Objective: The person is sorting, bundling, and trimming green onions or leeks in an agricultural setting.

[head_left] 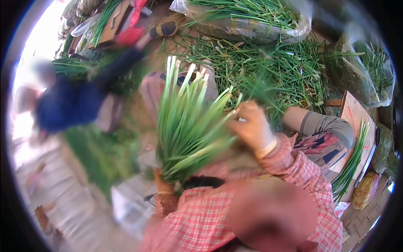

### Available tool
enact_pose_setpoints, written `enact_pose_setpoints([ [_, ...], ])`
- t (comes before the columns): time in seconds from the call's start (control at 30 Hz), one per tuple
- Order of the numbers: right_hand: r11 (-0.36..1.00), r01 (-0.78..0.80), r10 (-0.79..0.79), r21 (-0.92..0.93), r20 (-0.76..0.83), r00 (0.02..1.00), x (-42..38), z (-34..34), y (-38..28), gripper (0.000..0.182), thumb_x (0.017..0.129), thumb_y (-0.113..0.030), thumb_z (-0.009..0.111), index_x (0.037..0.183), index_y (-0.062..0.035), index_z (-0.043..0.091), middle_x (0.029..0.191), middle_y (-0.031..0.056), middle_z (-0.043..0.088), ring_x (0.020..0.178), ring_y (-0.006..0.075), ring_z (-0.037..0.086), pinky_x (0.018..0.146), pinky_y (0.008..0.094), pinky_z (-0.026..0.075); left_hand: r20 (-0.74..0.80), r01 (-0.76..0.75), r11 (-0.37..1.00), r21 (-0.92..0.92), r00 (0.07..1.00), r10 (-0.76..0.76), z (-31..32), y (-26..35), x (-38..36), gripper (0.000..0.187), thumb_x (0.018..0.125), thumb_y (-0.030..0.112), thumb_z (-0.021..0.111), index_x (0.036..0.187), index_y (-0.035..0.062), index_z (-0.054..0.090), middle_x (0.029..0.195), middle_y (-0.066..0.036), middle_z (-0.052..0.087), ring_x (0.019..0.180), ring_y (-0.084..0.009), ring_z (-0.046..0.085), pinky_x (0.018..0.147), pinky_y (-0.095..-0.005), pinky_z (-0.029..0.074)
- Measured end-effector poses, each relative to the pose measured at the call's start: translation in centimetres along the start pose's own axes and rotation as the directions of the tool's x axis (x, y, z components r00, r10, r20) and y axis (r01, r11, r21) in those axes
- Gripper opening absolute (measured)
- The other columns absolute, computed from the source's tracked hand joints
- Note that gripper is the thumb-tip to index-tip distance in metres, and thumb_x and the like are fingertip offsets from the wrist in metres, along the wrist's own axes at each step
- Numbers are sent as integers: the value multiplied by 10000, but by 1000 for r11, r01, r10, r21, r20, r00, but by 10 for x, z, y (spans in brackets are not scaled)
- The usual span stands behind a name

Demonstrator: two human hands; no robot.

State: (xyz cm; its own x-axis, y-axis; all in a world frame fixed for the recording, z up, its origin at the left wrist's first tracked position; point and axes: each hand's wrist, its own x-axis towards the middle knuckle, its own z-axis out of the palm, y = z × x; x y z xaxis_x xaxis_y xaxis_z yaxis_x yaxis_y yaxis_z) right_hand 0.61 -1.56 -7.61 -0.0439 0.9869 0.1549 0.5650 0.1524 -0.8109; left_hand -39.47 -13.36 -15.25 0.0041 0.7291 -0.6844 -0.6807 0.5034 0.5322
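Note:
A thick bundle of green stalks (184, 126), pale cut ends up, fans out in front of my chest. My left hand (163, 183) is closed round its lower part, and the leaves hide most of the fingers. At the right side of the bundle, my right hand (253, 124) is pinched together beside a stalk end, and it seems to wear a light glove. Motion blurs the fingertips, so what they hold cannot be made out.
Loose green leaves (268, 71) cover the ground ahead. Behind them lies a plastic-wrapped pile of stalks (252, 27). A board (346, 111) at the right bears a thin bunch of stalks (352, 161). Another person (69, 103) in dark blue reaches out at the left.

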Motion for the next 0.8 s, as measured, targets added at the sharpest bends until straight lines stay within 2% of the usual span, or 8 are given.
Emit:
enact_pose_setpoints([
  [0.17,642,-91,495,761,-321,807,14,-39,41,70,770,-63,643,825,-67,600,767,45,601,725,131,552,684,288,454,86,-1,999,-33,996,4,-2,-1,3,531,925,440,287,1240,38,433,1239,-144,481,1125,-309,456,981,-459,341],
  [0.2,912,-295,406,284,-526,748,17,-77,47,65,785,-21,613,844,-46,604,810,66,627,742,131,576,711,259,455,75,4,997,-74,997,1,-2,-2,3,552,924,455,285,1227,20,439,1222,-149,494,1113,-308,473,971,-451,358],
  [0.27,984,-174,150,48,-751,643,3,-139,133,148,829,-205,607,860,-62,629,825,48,631,791,149,560,750,292,438,35,-51,996,73,998,49,-7,-5,4,542,932,443,274,1208,10,449,1199,-149,513,1093,-296,497,951,-430,388],
  [0.3,546,-643,-15,-537,-773,634,3,-160,118,135,792,-183,640,880,-81,631,865,68,620,834,197,544,761,334,434,16,-103,961,258,995,103,-12,-6,3,511,942,415,265,1202,18,452,1193,-143,517,1086,-284,503,941,-417,400],
  [0.43,560,-383,-155,-735,-547,823,13,-137,60,196,697,-184,660,889,-157,636,857,25,597,886,263,520,728,388,420,-38,-116,943,313,990,135,0,-10,3,421,969,321,232,1169,37,469,1165,-137,530,1055,-257,522,897,-379,440],
  [0.5,894,45,-179,-445,-264,948,11,-96,23,207,675,-226,663,850,-125,621,878,42,580,874,263,510,720,391,407,-66,-83,965,249,993,103,1,-8,3,426,964,331,237,1180,42,463,1176,-135,522,1065,-263,510,910,-390,423],
  [0.57,824,52,-56,-564,10,998,4,-49,-10,320,667,-429,618,718,-114,596,811,57,536,869,223,442,769,399,325,-71,-60,978,199,995,76,1,-6,2,432,960,341,243,1191,47,457,1186,-134,514,1075,-270,498,922,-401,405],
  [0.8,946,95,-23,-310,226,974,-22,8,-7,262,682,-339,603,768,-92,627,773,42,565,875,241,483,745,420,341,-75,-40,979,199,996,56,-6,-5,0,459,943,377,262,1230,63,436,1223,-130,485,1112,-291,455,967,-441,343],
])
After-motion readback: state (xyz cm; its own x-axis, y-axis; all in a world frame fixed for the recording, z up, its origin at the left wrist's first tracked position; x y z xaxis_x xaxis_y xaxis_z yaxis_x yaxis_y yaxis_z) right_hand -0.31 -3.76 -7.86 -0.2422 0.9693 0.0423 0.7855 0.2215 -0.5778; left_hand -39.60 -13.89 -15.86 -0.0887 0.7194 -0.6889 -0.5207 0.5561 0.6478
